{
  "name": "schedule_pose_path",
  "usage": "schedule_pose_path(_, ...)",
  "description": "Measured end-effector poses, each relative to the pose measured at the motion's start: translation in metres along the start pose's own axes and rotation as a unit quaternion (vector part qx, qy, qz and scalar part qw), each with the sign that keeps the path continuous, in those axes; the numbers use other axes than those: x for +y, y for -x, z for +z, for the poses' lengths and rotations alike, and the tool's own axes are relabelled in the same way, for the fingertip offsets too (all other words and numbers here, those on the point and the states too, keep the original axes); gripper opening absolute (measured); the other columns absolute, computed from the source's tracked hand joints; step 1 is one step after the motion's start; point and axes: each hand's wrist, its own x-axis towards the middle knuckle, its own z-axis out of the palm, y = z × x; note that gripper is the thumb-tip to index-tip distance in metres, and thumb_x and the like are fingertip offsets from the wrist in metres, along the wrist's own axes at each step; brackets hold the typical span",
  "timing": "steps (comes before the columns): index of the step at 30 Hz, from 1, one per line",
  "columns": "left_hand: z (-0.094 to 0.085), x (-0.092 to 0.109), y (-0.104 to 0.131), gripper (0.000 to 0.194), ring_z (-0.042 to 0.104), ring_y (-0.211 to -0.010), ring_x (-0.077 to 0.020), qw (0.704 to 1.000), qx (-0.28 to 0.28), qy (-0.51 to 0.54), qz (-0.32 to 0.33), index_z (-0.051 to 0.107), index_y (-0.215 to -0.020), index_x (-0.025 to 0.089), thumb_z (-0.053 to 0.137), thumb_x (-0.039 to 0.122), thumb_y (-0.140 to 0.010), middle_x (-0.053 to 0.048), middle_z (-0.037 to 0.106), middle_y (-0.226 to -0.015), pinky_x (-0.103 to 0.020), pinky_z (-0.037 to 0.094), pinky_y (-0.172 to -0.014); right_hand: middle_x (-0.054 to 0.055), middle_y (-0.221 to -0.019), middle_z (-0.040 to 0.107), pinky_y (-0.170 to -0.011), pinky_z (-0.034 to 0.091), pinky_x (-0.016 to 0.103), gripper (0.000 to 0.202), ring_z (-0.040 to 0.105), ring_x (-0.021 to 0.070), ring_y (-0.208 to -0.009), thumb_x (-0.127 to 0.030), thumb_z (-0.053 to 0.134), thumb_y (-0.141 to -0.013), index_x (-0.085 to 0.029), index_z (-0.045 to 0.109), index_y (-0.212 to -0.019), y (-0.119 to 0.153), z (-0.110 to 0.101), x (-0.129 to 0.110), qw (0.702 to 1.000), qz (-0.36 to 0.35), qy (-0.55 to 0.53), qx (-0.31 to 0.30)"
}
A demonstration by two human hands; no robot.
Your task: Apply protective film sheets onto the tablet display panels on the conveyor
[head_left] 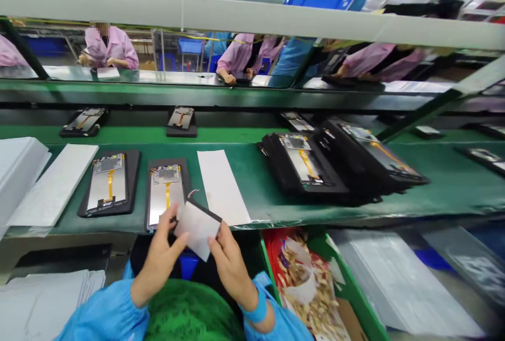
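Note:
Between my hands, above the bench's front edge, is a flat silvery-white battery [198,228] with a dark strip along its top edge and thin wires at its upper left corner. My left hand [161,254] grips its left side, fingers partly hidden behind it. The right side is pinched in my right hand [230,261]. Just beyond the left fingers lies an opened tablet [164,188] on a dark foam pad, its orange ribbon cable showing. Another opened tablet [106,183] rests to its left. A blank white sheet [223,186] is to the right.
Stacked tablets on black pads [303,164] stand at the right of the green bench [244,146]. White sheets [55,186] are at the left. Below, a green bin [355,299] holds scraps. Co-workers in pink sit beyond the rail [236,12].

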Motion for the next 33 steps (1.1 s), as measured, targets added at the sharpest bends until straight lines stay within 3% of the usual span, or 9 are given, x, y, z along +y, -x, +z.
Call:
schedule_pose_path(3, -0.052, 0.001, 0.004, 0.071, 0.063, -0.119, -0.0324, 0.993, 0.045, 0.060, -0.088, 0.056, -0.136, 0.018, 0.082, 0.042, -0.074, -0.015, 0.065, -0.133, -0.043, 0.051, -0.099, 0.006, -0.114, 0.070, -0.085, 0.056, 0.033, 0.037, 0.067, 0.0205, -0.097, -0.038, 0.041, -0.105, -0.025, 0.050, -0.138, -0.027, 0.014, -0.003, 0.991, -0.028, 0.032, -0.126)
schedule_pose_path(6, -0.091, 0.000, 0.008, 0.076, 0.069, -0.102, -0.0298, 0.979, 0.079, 0.125, -0.137, 0.058, -0.133, 0.015, 0.086, 0.040, -0.067, -0.014, 0.073, -0.115, -0.036, 0.057, -0.082, 0.007, -0.106, 0.071, -0.081, 0.053, 0.032, 0.028, 0.065, 0.0204, -0.091, -0.032, 0.044, -0.105, -0.022, 0.058, -0.127, -0.071, 0.021, -0.009, 0.947, -0.127, 0.237, -0.178)
schedule_pose_path(9, -0.117, 0.003, 0.007, 0.095, 0.070, -0.091, -0.0238, 0.971, 0.156, 0.125, -0.129, 0.049, -0.143, 0.020, 0.092, 0.035, -0.059, -0.008, 0.075, -0.109, -0.027, 0.056, -0.071, 0.012, -0.109, 0.068, -0.080, 0.048, 0.035, 0.027, 0.060, 0.0230, -0.095, -0.021, 0.040, -0.105, -0.018, 0.062, -0.120, -0.129, 0.025, -0.009, 0.817, -0.275, 0.473, -0.181)
schedule_pose_path(11, -0.128, 0.006, 0.001, 0.100, 0.068, -0.080, -0.0195, 0.973, 0.164, 0.103, -0.122, 0.046, -0.146, 0.024, 0.092, 0.035, -0.059, -0.007, 0.074, -0.109, -0.022, 0.051, -0.058, 0.013, -0.106, 0.067, -0.076, 0.046, 0.036, 0.027, 0.057, 0.0232, -0.093, -0.017, 0.038, -0.104, -0.016, 0.063, -0.114, -0.165, 0.028, -0.004, 0.708, -0.355, 0.558, -0.247)
schedule_pose_path(13, -0.133, 0.008, -0.007, 0.096, 0.064, -0.073, -0.0162, 0.977, 0.158, 0.089, -0.112, 0.047, -0.146, 0.024, 0.090, 0.039, -0.061, -0.007, 0.071, -0.112, -0.020, 0.046, -0.049, 0.012, -0.099, 0.066, -0.073, 0.044, 0.035, 0.024, 0.055, 0.0224, -0.090, -0.017, 0.040, -0.104, -0.016, 0.064, -0.105, -0.191, 0.033, 0.001, 0.629, -0.406, 0.586, -0.310)
schedule_pose_path(17, -0.135, 0.009, -0.022, 0.081, 0.057, -0.067, -0.0125, 0.979, 0.142, 0.105, -0.100, 0.052, -0.141, 0.020, 0.082, 0.047, -0.071, -0.005, 0.069, -0.103, -0.022, 0.046, -0.048, 0.009, -0.093, 0.065, -0.069, 0.041, 0.033, 0.022, 0.053, 0.0201, -0.086, -0.014, 0.043, -0.102, -0.016, 0.064, -0.096, -0.213, 0.037, 0.011, 0.573, -0.450, 0.584, -0.360)
schedule_pose_path(21, -0.136, 0.008, -0.035, 0.073, 0.058, -0.067, -0.0128, 0.980, 0.124, 0.107, -0.110, 0.053, -0.139, 0.019, 0.077, 0.046, -0.076, -0.003, 0.069, -0.097, -0.024, 0.049, -0.053, 0.008, -0.095, 0.066, -0.072, 0.043, 0.033, 0.023, 0.054, 0.0199, -0.087, -0.022, 0.041, -0.104, -0.018, 0.063, -0.098, -0.220, 0.031, 0.021, 0.606, -0.448, 0.557, -0.349)
schedule_pose_path(29, -0.115, 0.005, -0.065, 0.076, 0.069, -0.087, -0.0227, 0.995, 0.026, 0.034, -0.090, 0.041, -0.143, 0.015, 0.074, 0.039, -0.079, -0.011, 0.070, -0.113, -0.029, 0.055, -0.062, 0.006, -0.104, 0.067, -0.087, 0.048, 0.029, 0.020, 0.060, 0.0181, -0.098, -0.009, 0.051, -0.089, -0.019, 0.061, -0.104, -0.231, 0.013, 0.039, 0.835, -0.249, 0.419, -0.253)
schedule_pose_path(33, -0.099, 0.002, -0.077, 0.074, 0.069, -0.089, -0.0229, 0.996, 0.013, 0.029, -0.078, 0.039, -0.143, 0.015, 0.073, 0.037, -0.080, -0.011, 0.070, -0.112, -0.031, 0.056, -0.066, 0.007, -0.110, 0.067, -0.094, 0.048, 0.032, 0.024, 0.061, 0.0191, -0.106, -0.008, 0.050, -0.091, -0.017, 0.062, -0.110, -0.222, 0.015, 0.041, 0.887, -0.204, 0.355, -0.214)
